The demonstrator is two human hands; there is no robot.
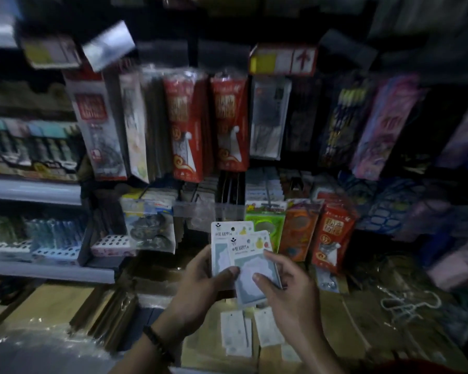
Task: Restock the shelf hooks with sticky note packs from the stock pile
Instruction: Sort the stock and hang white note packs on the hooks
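Rear sticky note pack (221,240), pinched by left hand (200,282), and front sticky note pack (250,268), pinched by right hand (288,288): both upright, shelf hooks (268,194) just ahead and above, probably nearer the right.

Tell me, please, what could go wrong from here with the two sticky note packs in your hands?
1. The front pack sits askew over the back pack, pinched by the right hand and left hand; it may slip onto the loose packs below.
2. The hanging goods are dim and crowded; a pack may land on the wrong hook.
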